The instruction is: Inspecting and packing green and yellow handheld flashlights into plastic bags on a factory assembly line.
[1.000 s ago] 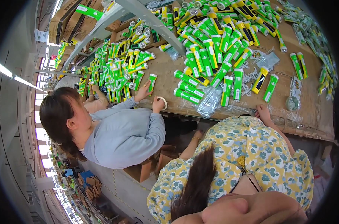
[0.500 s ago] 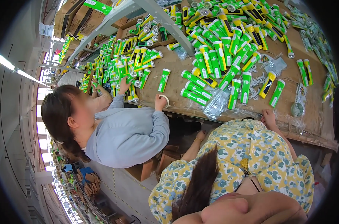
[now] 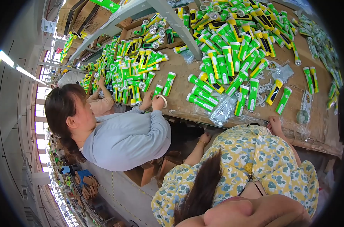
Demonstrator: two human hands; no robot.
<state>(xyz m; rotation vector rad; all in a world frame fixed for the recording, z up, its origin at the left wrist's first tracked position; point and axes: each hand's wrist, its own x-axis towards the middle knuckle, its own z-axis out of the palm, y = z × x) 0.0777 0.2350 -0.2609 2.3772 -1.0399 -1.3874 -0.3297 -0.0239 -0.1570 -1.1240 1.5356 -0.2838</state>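
Bare hands at the front of a desk [image 3: 178, 63] covered with brown sheeting and heaped with flashlights. The nearest piece, a green flashlight [image 3: 283, 100], lies just beyond the right hand [image 3: 275, 124], with a yellow flashlight [image 3: 274, 92] to its left; the two lie apart, both tilted the same way. For sound handling, a grip across the middle of the barrel, fingers on one side and thumb on the other, would probably suit: the barrel looks smooth and liable to roll if pushed at one end. Lifting rather than dragging seems wise, since white cords [image 3: 260, 99] lie loose near the yellow piece and could snag. A clear plastic bag [image 3: 223, 109], which looks thin and slippery, is best kept from under the barrels.

Right hand: at the desk's near edge, fingers apparently loosely curled; no object shows in it, and how far it is closed cannot be told. Left hand [image 3: 205, 138]: low, in front of the desk's edge, touching no flashlight; its fingers are too small and partly hidden for their opening, or any content, to be read. At left, a co-worker [image 3: 126, 132] has a white ring [image 3: 162, 101] and a separate green piece [image 3: 158, 90].
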